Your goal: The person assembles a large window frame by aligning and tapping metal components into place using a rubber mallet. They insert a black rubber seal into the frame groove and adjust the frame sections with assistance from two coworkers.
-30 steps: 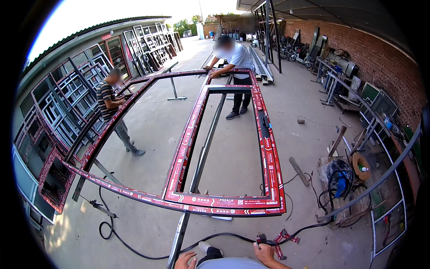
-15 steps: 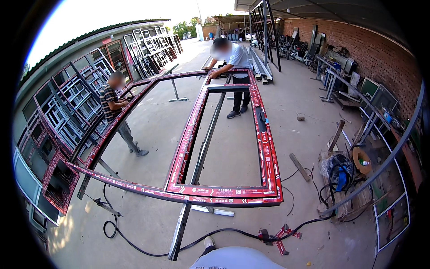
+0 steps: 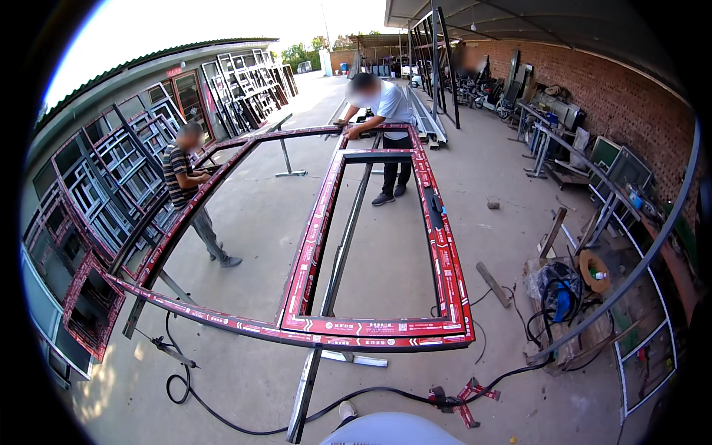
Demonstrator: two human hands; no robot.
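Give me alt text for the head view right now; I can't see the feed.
A large red-wrapped window frame lies flat on metal stands in a paved workshop yard, with one person holding its left side and another bending over its far end. The wearer's own hands are out of view; a black cable and red clamp lie on the floor nearby.

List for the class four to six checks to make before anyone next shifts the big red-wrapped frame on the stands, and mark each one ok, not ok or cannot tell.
1. Red frame rests on its stand: ok.
2. Wearer's own hands on the frame: cannot tell, neither hand is in view.
3. Person at the far end has hands on the frame: ok.
4. Person in the striped shirt stands at the left rail: ok.
5. Floor beside the wearer free of trip hazards: not ok, a black cable and a red clamp lie there.
6. Right side clear: not ok, loose timber.
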